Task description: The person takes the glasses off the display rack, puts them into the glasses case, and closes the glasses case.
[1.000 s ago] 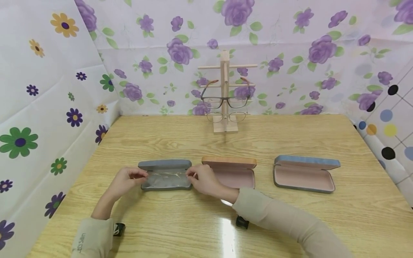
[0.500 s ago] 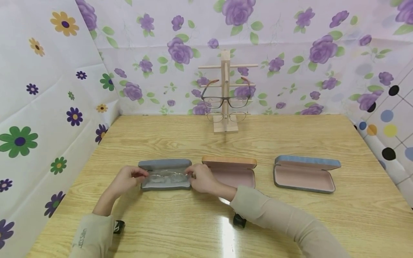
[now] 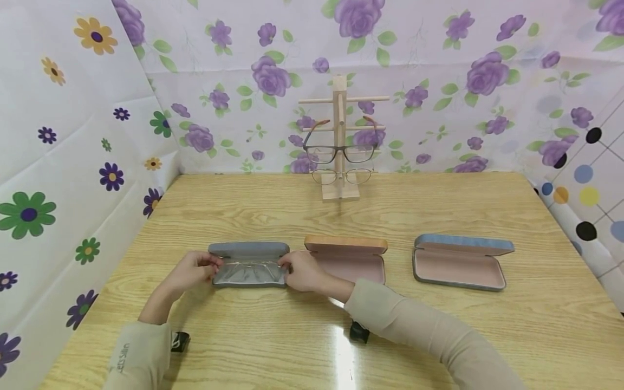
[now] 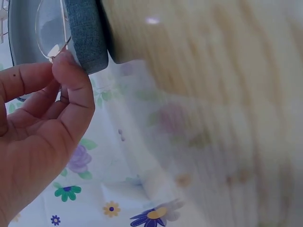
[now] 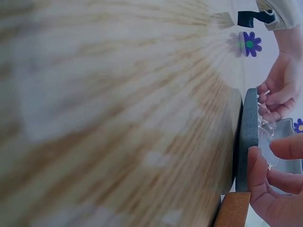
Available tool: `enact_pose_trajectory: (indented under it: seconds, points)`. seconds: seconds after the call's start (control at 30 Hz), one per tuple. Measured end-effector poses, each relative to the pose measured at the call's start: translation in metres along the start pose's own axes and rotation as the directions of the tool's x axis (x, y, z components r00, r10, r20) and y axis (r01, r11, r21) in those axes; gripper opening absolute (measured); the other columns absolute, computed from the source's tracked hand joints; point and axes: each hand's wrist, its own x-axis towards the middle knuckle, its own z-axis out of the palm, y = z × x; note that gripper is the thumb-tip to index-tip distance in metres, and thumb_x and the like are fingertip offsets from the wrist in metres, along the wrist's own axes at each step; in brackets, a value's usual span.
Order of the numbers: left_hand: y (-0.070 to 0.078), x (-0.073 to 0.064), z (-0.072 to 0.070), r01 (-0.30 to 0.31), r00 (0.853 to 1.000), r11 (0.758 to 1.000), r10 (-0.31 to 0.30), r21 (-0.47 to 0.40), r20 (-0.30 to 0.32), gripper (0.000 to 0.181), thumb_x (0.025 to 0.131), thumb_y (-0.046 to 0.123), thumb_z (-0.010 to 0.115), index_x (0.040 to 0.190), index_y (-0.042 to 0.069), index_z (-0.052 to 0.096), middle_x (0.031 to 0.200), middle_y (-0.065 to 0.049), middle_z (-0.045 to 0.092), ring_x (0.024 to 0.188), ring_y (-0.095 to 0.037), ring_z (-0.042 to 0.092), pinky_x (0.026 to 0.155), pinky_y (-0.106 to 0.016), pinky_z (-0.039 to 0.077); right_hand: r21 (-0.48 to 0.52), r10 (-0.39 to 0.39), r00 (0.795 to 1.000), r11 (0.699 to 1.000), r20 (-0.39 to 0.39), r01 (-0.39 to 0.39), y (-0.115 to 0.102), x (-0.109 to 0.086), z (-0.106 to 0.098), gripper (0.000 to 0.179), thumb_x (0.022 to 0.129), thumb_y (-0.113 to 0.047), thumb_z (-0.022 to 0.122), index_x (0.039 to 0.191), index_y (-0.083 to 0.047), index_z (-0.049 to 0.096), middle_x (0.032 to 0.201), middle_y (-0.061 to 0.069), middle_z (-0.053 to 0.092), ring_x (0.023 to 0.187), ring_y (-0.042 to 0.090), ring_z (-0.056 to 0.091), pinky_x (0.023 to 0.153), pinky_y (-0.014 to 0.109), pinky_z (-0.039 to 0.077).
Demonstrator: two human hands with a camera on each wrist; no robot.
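A pair of thin gold-rimmed eyeglasses (image 3: 249,264) lies within the opened grey-blue glasses case (image 3: 248,249) at the left of the table. My left hand (image 3: 192,274) pinches their left end between thumb and finger, and in the left wrist view a clear lens stands beside those fingertips. At the other end, my right hand (image 3: 306,271) pinches the eyeglasses with its fingers, its thumb against the case's front edge in the right wrist view. Fingers hide both ends of the frame.
Right of it stand an opened orange glasses case (image 3: 346,244), partly behind my right hand, and an opened blue glasses case (image 3: 463,244), both pink-lined. A wooden display stand (image 3: 339,108) at the back carries dark-framed eyeglasses (image 3: 336,148) and a thin-rimmed pair (image 3: 358,176).
The eyeglasses have tilted and shifted slightly inside the grey-blue case while both hands kept hold of their ends. My right hand has edged a little to the left.
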Motion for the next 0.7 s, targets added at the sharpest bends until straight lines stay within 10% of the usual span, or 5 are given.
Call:
enact_pose_trajectory:
  seconds: [0.7]
  points:
    - [-0.0094, -0.0009, -0.0001, -0.021, 0.998, 0.998, 0.017, 0.067, 0.067, 0.039, 0.085, -0.006, 0.043, 0.123, -0.015, 0.045, 0.066, -0.009, 0.048, 0.048, -0.012, 0.040, 0.042, -0.023, 0.035, -0.121, 0.033, 0.999, 0.992, 0.023, -0.030, -0.0014, -0.0018, 0.0054, 0.047, 0.073, -0.007, 0.067, 0.117, 0.008, 0.058, 0.105, 0.018, 0.057, 0.088, 0.019, 0.051, 0.071, 0.023, 0.043]
